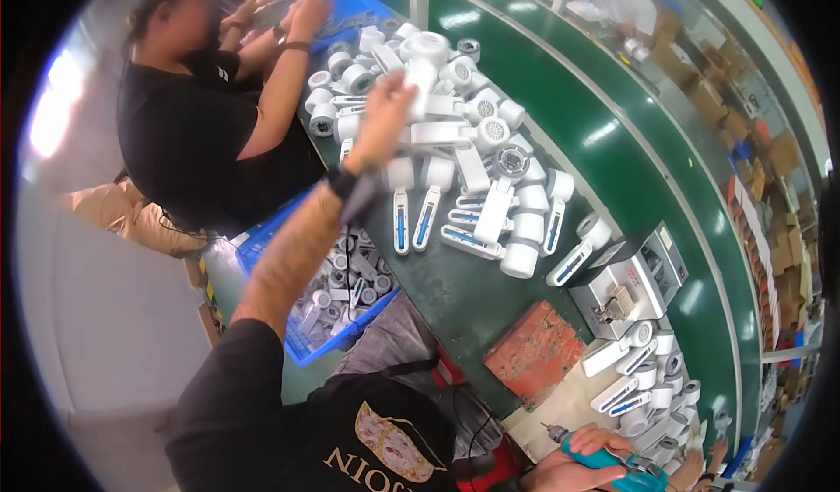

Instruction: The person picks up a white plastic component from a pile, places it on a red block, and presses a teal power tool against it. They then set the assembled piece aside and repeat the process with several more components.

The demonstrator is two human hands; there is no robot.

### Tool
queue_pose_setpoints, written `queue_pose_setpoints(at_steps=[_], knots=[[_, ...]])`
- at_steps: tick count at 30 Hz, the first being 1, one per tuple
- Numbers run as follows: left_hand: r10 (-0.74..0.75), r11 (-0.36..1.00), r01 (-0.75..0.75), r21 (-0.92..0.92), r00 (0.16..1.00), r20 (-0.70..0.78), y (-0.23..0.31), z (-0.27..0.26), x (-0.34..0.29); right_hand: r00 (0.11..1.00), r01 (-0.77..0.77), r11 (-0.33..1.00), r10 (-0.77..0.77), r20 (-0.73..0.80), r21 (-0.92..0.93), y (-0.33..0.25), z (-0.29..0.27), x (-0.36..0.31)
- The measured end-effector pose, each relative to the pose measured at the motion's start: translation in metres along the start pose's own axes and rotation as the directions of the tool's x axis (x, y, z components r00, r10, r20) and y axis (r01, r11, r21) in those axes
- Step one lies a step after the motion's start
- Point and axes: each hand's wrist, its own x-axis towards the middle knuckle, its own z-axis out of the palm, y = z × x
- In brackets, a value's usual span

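My left arm stretches forward over the green bench. My left hand (385,123), a little blurred, is closed on a white plastic housing (423,85) with a round head, at the far side of a pile of similar housings. Many of these have a flat handle with a slot, and blue strips show in several slots, as on the nearer housing (424,216). Down at the lower right, my right hand (595,461) is wrapped round a teal electric screwdriver (634,474), whose bit points left.
A metal box-shaped fixture (621,295) stands right of a worn red pad (535,352). More white housings (643,378) lie beyond my right hand. A blue crate (302,348) of parts sits left of my lap. A co-worker (210,133) works at the left, beside a green conveyor (595,116).
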Motion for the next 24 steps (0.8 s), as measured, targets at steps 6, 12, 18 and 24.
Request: queue_pose_setpoints(at_steps=[6,12,18,24], knots=[[0.039,0.875,-0.035,0.483,0.999,0.001,-0.053,-0.056,0.165,0.998,0.016,0.999,-0.014,0.060,-0.031,0.007,0.003,-0.010],[0.632,0.437,-0.759,0.482,0.641,0.436,0.023,0.023,0.045,0.991,-0.022,0.994,0.036,0.132,-0.108,0.010,0.013,-0.016],[0.632,0.499,-0.823,-0.269,0.133,0.764,0.056,0.213,-0.221,0.980,-0.046,0.992,0.067,0.188,-0.114,-0.002,-0.006,-0.020],[0.106,0.553,-0.817,-0.164,-0.126,0.986,0.037,0.316,-0.346,0.977,-0.026,0.990,0.054,0.204,-0.138,-0.013,-0.016,-0.026]])
